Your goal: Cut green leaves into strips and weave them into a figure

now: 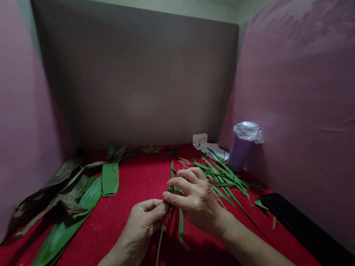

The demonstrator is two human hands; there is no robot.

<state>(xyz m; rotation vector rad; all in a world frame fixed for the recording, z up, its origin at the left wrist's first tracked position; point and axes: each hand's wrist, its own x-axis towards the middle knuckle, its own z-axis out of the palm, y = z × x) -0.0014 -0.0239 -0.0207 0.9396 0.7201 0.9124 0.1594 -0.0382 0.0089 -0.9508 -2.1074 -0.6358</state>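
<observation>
Near the front edge of the red surface, about midway along it: both hands meet over a narrow green leaf strip [180, 225].
Leaf strip: thin, long and flat; its upper end is pinched between the two hands, and loose tails hang down toward the front edge, one slanting left.
Handling: I judge it very light, limp along its length, smooth and probably a little slippery; it looks apt to split along the grain or crease if bent sharply.
Where to hold: a fingertip pinch across the width, close to the spot being worked, seems safest; pulling on the loose end would likely tear it.
Left hand [144, 223]: palm turned inward, fingers curled nearly closed, thumb and forefinger nipping the strip at their tips.
Right hand [195, 198]: arched over the strip, back of the hand up, thumb and forefinger closed on it, other fingers loosely bent above.
Forearms: both come in from the front edge and converge.
Right of the hands: a loose pile of cut strips [225, 177], just beside the right hand.
Back right corner: a purple cup [241, 150] capped with crinkled plastic film, with paper scraps [203, 142] next to it.
Right edge: a flat black object [295, 217], kind unclear.
Left side: broad whole leaves [66, 214], some green, some dry and brown.
</observation>
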